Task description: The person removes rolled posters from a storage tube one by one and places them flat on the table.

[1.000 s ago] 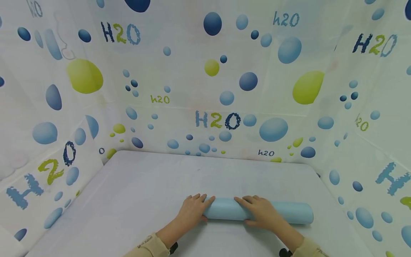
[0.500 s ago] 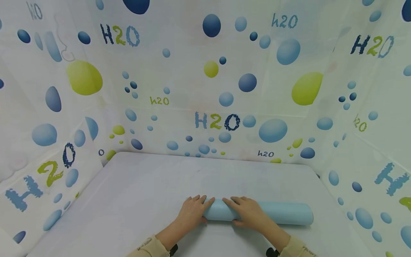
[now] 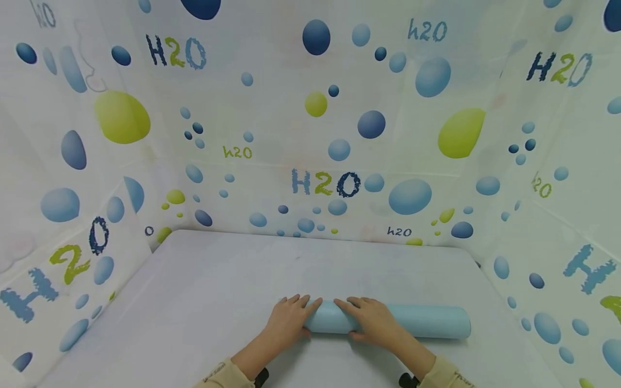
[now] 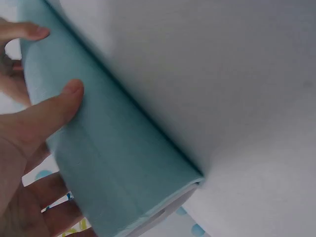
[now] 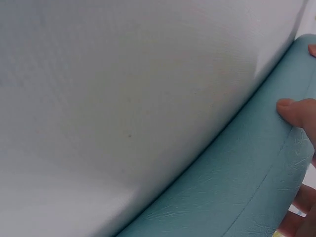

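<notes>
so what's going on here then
A person has both bare hands on a light blue roll, which lies sideways across a white table. The left hand grips it near its left end, and the right hand grips it around the middle, with a short stretch of the roll showing between them. The rest of it extends out past the right hand. Behind the table hangs a white backdrop printed with bubbles and "H2O".

Blue roll (image 3: 429, 321) blocks the way; table (image 3: 194, 291) behind seems passable
</notes>
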The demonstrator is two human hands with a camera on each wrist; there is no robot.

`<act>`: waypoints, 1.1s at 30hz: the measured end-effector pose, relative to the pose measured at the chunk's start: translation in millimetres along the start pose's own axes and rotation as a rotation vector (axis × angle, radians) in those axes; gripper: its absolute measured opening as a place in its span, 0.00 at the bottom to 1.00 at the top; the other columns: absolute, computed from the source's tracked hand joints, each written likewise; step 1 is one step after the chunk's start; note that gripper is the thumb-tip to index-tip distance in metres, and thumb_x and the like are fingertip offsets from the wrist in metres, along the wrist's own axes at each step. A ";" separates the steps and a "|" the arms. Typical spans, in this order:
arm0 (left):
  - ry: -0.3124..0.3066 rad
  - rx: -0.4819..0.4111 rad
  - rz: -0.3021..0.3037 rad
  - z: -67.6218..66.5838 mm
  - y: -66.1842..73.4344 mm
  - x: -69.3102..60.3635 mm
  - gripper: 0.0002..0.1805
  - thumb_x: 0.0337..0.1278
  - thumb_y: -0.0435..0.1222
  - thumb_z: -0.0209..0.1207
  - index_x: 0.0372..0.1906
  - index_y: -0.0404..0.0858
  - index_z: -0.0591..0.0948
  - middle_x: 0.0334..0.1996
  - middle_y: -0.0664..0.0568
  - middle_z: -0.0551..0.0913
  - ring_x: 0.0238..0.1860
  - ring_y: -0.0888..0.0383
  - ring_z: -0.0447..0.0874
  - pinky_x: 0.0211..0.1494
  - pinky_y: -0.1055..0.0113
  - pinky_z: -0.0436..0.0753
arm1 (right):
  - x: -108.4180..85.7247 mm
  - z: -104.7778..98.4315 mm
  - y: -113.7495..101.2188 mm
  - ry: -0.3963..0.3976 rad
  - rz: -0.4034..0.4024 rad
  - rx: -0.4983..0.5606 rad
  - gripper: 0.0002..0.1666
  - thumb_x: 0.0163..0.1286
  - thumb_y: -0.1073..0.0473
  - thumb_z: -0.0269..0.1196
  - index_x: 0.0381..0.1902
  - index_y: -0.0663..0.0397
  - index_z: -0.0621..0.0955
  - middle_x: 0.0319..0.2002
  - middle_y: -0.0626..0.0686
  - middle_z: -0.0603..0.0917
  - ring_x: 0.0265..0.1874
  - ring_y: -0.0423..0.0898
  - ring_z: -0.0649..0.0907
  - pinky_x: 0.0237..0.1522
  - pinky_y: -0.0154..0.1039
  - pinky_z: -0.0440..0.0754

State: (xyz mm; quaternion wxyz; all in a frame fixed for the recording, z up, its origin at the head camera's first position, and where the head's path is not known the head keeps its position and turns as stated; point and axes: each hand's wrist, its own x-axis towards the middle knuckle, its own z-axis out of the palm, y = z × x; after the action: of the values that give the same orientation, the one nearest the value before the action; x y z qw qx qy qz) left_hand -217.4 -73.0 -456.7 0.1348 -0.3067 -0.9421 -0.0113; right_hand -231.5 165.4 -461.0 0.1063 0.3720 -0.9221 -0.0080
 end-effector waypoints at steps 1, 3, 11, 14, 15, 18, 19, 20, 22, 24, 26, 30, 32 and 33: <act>-0.009 -0.009 0.000 -0.9 -0.6 0.2 0.39 0.33 0.51 0.69 0.59 0.46 0.74 0.50 0.47 0.79 0.48 0.48 0.78 0.45 0.53 0.79 | 0.6 -0.7 -0.3 -0.007 0.006 0.012 0.46 0.46 0.43 0.72 0.63 0.45 0.68 0.49 0.55 0.78 0.42 0.52 0.81 0.44 0.48 0.79; -0.032 -0.042 -0.011 -1.8 -2.9 0.5 0.37 0.37 0.51 0.68 0.60 0.46 0.73 0.52 0.47 0.78 0.50 0.49 0.78 0.47 0.53 0.79 | 2.0 -2.9 -1.1 -0.026 0.023 0.038 0.45 0.45 0.44 0.72 0.62 0.45 0.69 0.49 0.55 0.79 0.42 0.52 0.81 0.43 0.48 0.79; -0.011 -0.421 -0.188 -12.5 -20.1 -6.6 0.28 0.52 0.44 0.62 0.58 0.38 0.73 0.53 0.43 0.77 0.54 0.45 0.74 0.51 0.50 0.75 | 6.7 -6.0 -1.4 -0.049 0.067 0.127 0.43 0.43 0.48 0.74 0.60 0.45 0.72 0.49 0.55 0.80 0.43 0.52 0.81 0.42 0.49 0.79; 0.049 -0.577 -0.313 -12.4 -31.2 -12.1 0.26 0.54 0.41 0.61 0.57 0.34 0.74 0.53 0.40 0.76 0.54 0.43 0.74 0.54 0.49 0.73 | 7.7 -5.5 -0.8 -0.061 0.071 0.145 0.43 0.43 0.49 0.74 0.60 0.45 0.72 0.49 0.55 0.80 0.43 0.52 0.81 0.42 0.49 0.78; 0.068 -0.634 -0.352 -12.5 -34.7 -14.6 0.26 0.54 0.40 0.61 0.57 0.33 0.73 0.52 0.39 0.76 0.53 0.42 0.74 0.53 0.49 0.73 | 7.8 -5.4 -0.6 -0.061 0.068 0.147 0.44 0.43 0.49 0.74 0.60 0.45 0.72 0.49 0.55 0.80 0.43 0.52 0.81 0.42 0.49 0.79; 0.106 -0.796 -0.453 -12.0 -43.6 -22.0 0.24 0.55 0.39 0.60 0.56 0.31 0.74 0.50 0.38 0.78 0.49 0.42 0.77 0.49 0.51 0.77 | 7.9 -4.5 0.2 -0.053 0.059 0.149 0.44 0.43 0.49 0.74 0.60 0.46 0.72 0.49 0.55 0.80 0.43 0.52 0.81 0.41 0.49 0.79; 0.106 -0.844 -0.483 -11.6 -46.2 -24.2 0.24 0.56 0.39 0.59 0.56 0.31 0.74 0.49 0.38 0.78 0.47 0.43 0.79 0.47 0.53 0.79 | 7.9 -4.4 0.4 -0.051 0.057 0.150 0.44 0.43 0.49 0.74 0.60 0.46 0.73 0.49 0.55 0.80 0.43 0.52 0.81 0.41 0.49 0.79; 0.098 -0.909 -0.512 -11.8 -48.5 -26.3 0.24 0.56 0.39 0.59 0.56 0.31 0.74 0.48 0.38 0.79 0.46 0.44 0.79 0.45 0.55 0.80 | 7.8 -4.1 0.7 -0.049 0.056 0.149 0.44 0.43 0.49 0.74 0.60 0.46 0.73 0.48 0.54 0.80 0.43 0.51 0.81 0.41 0.48 0.79; 0.073 -1.040 -0.573 -11.7 -52.2 -29.5 0.24 0.58 0.39 0.58 0.56 0.29 0.73 0.47 0.38 0.79 0.44 0.45 0.81 0.43 0.58 0.81 | 7.7 -4.3 1.1 -0.046 0.059 0.154 0.44 0.42 0.49 0.74 0.60 0.46 0.73 0.48 0.55 0.80 0.43 0.51 0.81 0.41 0.49 0.79; 0.045 -1.155 -0.632 -11.1 -55.9 -32.0 0.25 0.59 0.39 0.56 0.56 0.26 0.72 0.48 0.37 0.78 0.44 0.46 0.81 0.42 0.59 0.81 | 7.8 -4.6 1.5 -0.045 0.062 0.163 0.44 0.42 0.50 0.74 0.60 0.46 0.73 0.48 0.55 0.81 0.43 0.52 0.81 0.40 0.49 0.79; 0.016 -1.276 -0.693 -10.5 -58.6 -33.9 0.25 0.61 0.38 0.54 0.56 0.23 0.70 0.48 0.34 0.77 0.44 0.45 0.81 0.43 0.58 0.81 | 8.1 -5.1 1.7 -0.047 0.067 0.169 0.44 0.42 0.50 0.74 0.60 0.46 0.73 0.48 0.55 0.81 0.43 0.52 0.81 0.40 0.49 0.79; -0.049 -1.413 -0.736 -5.3 -64.3 -36.9 0.26 0.62 0.38 0.52 0.56 0.21 0.68 0.49 0.32 0.76 0.47 0.44 0.80 0.45 0.56 0.80 | 8.5 -5.9 1.6 -0.058 0.072 0.181 0.43 0.43 0.50 0.74 0.60 0.46 0.73 0.49 0.55 0.80 0.43 0.52 0.81 0.40 0.50 0.79; -0.080 -1.467 -0.729 -2.3 -66.2 -38.4 0.26 0.62 0.38 0.52 0.56 0.20 0.67 0.49 0.32 0.76 0.48 0.45 0.79 0.46 0.56 0.79 | 8.6 -5.8 1.8 -0.061 0.074 0.185 0.44 0.43 0.50 0.74 0.60 0.45 0.73 0.49 0.55 0.80 0.43 0.53 0.81 0.41 0.51 0.79; -0.094 -1.492 -0.718 -0.6 -67.3 -39.1 0.27 0.62 0.38 0.52 0.56 0.19 0.67 0.49 0.32 0.76 0.48 0.45 0.79 0.47 0.56 0.79 | 8.6 -6.0 1.7 -0.062 0.076 0.188 0.44 0.43 0.50 0.74 0.60 0.45 0.73 0.49 0.55 0.80 0.44 0.53 0.81 0.41 0.51 0.79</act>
State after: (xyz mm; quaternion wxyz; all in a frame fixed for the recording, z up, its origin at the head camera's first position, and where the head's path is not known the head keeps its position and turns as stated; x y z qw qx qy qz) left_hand -226.0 -150.1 -462.2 -0.1552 0.0037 -0.7323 -0.6631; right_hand -237.4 161.1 -453.3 0.0427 0.3445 -0.9351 0.0712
